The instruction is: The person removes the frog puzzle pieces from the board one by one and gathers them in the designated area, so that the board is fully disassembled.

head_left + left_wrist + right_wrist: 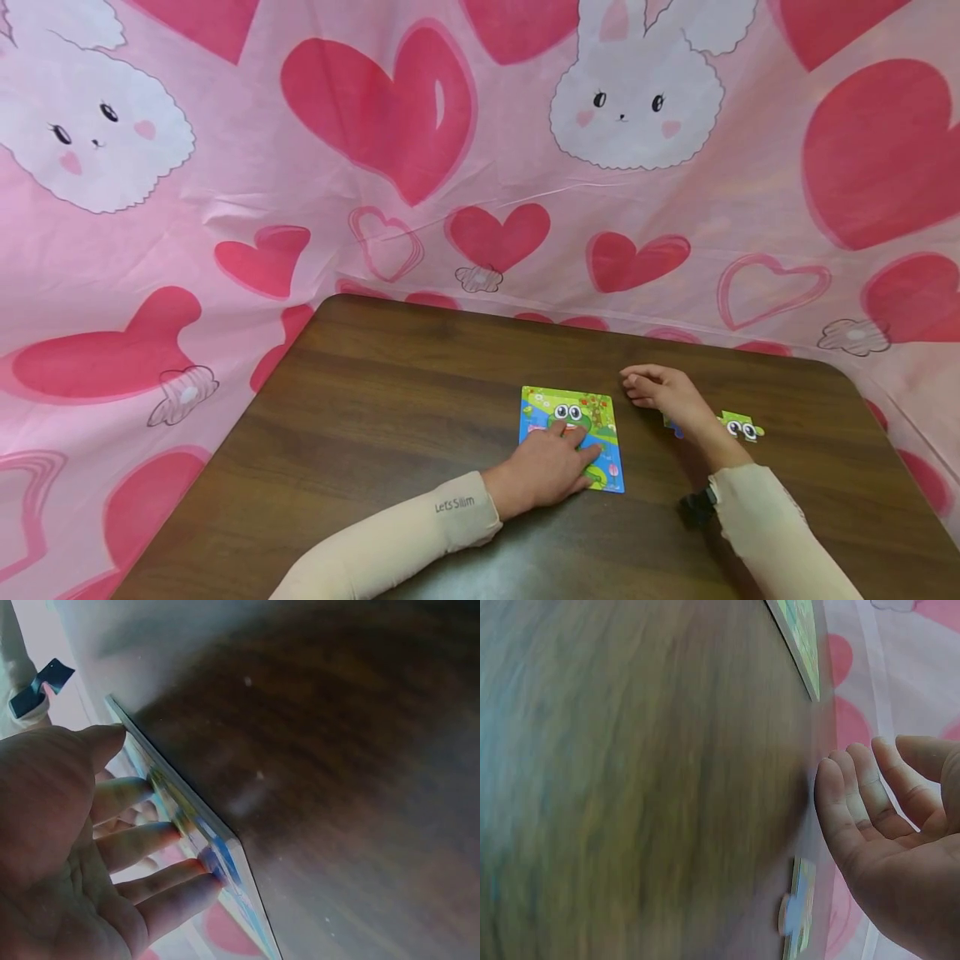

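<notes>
A square frog picture puzzle in green and blue lies flat on the brown table. My left hand rests on it with fingers spread, covering its lower left part. In the left wrist view, the fingertips touch the picture side of the puzzle board. To the right of the board, my right hand is held over the table with its fingers loosely bent and nothing between them. A loose puzzle piece with two cartoon eyes lies beyond the right wrist. Another piece is mostly hidden beneath that hand.
The wooden table has rounded back corners. Behind it hangs a pink cloth with hearts and rabbit faces, close along the back and left edges. A dark strap sits at the right wrist.
</notes>
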